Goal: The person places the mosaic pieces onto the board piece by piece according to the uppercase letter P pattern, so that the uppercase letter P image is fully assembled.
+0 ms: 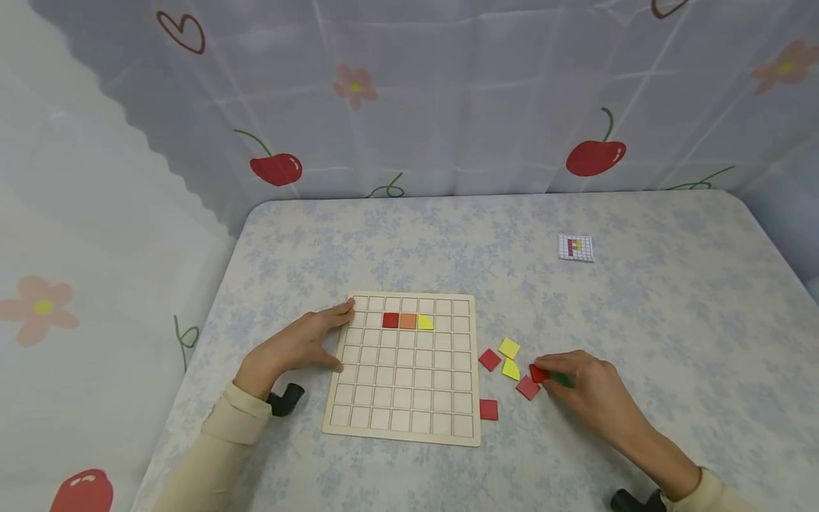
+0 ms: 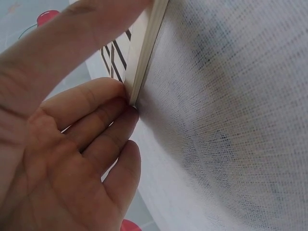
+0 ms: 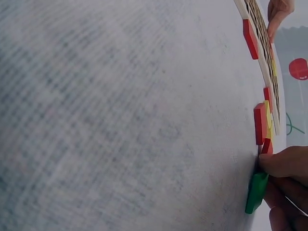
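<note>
A square wooden grid board [image 1: 409, 370] lies on the table. Along its left edge rests my left hand [image 1: 296, 352], thumb and fingers spread apart, fingertips against the rim [image 2: 139, 67]. In one upper row of the board sit a red tile [image 1: 390, 321], an orange tile [image 1: 407, 321] and a yellow rounded tile [image 1: 425, 323]. Right of the board, my right hand [image 1: 591, 387] pinches a bright red tile [image 1: 537, 373] between thumb and fingers. Partly hidden under that hand is a green tile [image 3: 257, 192], close by the fingertips.
Between board and right hand lie a yellow square tile [image 1: 509, 348], a yellow rounded tile [image 1: 510, 369] and several red tiles [image 1: 527, 387]. One red tile [image 1: 489, 409] is beside the board's lower right edge. A small pattern card [image 1: 576, 247] lies at the back right.
</note>
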Available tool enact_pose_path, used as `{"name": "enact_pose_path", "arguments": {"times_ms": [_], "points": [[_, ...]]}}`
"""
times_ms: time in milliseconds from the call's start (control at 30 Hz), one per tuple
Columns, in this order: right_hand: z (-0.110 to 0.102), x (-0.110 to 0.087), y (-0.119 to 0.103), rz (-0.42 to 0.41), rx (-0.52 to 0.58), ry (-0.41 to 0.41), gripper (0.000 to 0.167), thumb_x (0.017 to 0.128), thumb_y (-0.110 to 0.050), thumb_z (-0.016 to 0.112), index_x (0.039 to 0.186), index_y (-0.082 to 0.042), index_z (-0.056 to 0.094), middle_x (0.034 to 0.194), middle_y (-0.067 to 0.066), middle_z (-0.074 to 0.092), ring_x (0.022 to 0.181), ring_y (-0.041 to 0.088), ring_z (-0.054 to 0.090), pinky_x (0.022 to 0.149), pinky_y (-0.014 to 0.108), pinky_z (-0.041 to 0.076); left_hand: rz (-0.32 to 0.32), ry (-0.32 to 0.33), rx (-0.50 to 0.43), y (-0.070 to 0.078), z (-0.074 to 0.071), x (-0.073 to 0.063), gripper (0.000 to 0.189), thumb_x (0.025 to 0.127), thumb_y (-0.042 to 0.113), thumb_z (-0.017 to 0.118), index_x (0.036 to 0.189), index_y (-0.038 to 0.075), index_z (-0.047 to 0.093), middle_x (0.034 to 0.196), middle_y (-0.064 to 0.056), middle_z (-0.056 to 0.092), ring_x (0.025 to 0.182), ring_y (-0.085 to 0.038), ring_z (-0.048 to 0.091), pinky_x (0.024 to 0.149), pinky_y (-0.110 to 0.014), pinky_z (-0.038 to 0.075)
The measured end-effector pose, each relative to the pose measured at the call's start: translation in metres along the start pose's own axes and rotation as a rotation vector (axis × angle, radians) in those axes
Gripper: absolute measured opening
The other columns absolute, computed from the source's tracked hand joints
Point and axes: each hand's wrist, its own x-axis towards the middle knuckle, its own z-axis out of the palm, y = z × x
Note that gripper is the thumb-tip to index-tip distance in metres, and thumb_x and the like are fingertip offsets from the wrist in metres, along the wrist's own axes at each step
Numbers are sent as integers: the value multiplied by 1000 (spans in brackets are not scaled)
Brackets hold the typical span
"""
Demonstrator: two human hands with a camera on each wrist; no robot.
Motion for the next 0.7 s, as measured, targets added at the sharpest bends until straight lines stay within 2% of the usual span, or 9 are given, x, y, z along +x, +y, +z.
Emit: {"name": "enact_pose_path", "arguments": {"times_ms": [200,367,467,600,700], "points": [[-3,1,-1,3,-6,-26,39,66,5,86,104,-3,78,100,5,75,93,26,68,74,43,58,-1,4,2,1,0,0,97,71,11,87,149,-7,33,161,-16,17,146,-36,19,112,-49,33],[-3,5,-3,-32,-21,40,39,63,4,89,100,-5,79,96,2,75,90,22,68,72,42,58,-11,3,-9,1,0,1,97,71,11,87,150,-6,32,161,-14,16,147,-35,18,112,-48,33],[-1,10,-8,-31,7,68,39,63,1,89,100,-6,79,97,1,75,90,21,68,72,41,58,-18,0,-14,0,1,1,98,71,11,88,150,-5,32,162,-14,16,147,-35,17,112,-48,33],[6,21,-23,0,84,37,35,69,0,87,102,-6,79,99,2,74,93,21,67,74,41,58,-29,1,-13,0,2,0,99,70,11,88,150,-5,31,162,-14,15,147,-35,17,112,-48,33],[15,33,-36,-10,126,-2,32,72,-1,85,103,-5,79,101,3,74,94,21,66,76,40,57,-37,4,-14,1,3,1,100,70,11,88,151,-4,31,162,-13,15,147,-34,18,112,-48,33]]}}
